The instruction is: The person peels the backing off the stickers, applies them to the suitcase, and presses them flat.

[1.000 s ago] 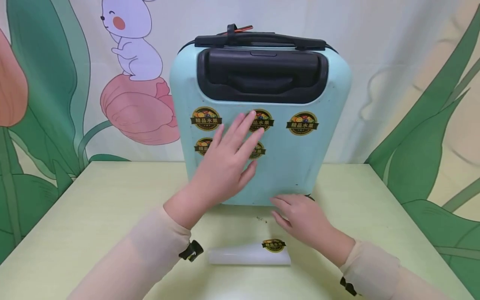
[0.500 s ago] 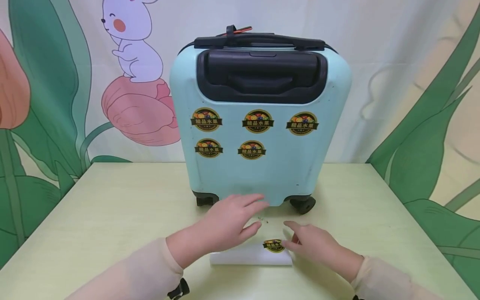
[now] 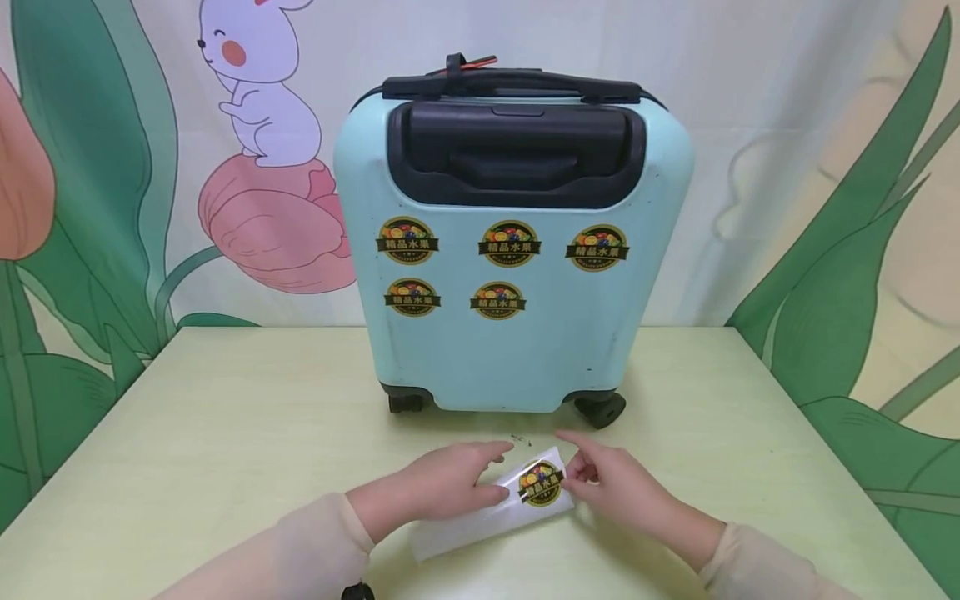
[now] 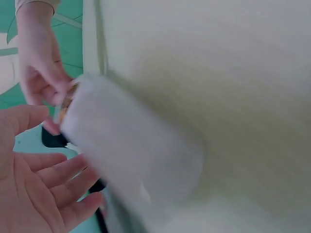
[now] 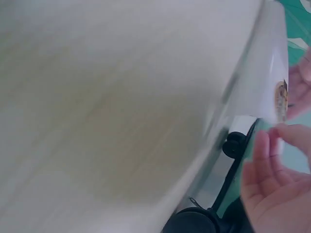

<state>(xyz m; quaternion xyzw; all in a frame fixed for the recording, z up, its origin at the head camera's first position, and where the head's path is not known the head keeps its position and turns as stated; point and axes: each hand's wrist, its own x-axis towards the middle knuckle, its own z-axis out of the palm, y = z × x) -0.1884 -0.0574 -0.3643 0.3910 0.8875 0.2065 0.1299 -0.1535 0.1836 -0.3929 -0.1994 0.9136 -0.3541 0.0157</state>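
A folded white sticker backing sheet (image 3: 476, 525) is tilted, its right end raised off the table, with one round black-and-gold fruit sticker (image 3: 541, 484) near that end. My right hand (image 3: 626, 487) pinches the sheet's right edge between thumb and index finger, right beside the sticker. My left hand (image 3: 438, 479) is at the sheet's far side, thumb over it in the head view; the left wrist view shows its fingers spread and relaxed. Behind both hands a light blue suitcase (image 3: 495, 367) stands upright, with several matching stickers (image 3: 509, 243) in two rows on its front.
The suitcase has black wheels (image 3: 600, 408) and a black handle recess (image 3: 517, 154). It stands towards the back of the pale table (image 3: 247, 417). Small dark specks (image 3: 521, 439) lie in front of it. A printed curtain (image 3: 750, 167) with leaves and a rabbit hangs behind.
My left hand has come down from the suitcase stickers to the sheet. My right hand has moved from the suitcase's base to the sheet's right edge, and that end has lifted and turned.
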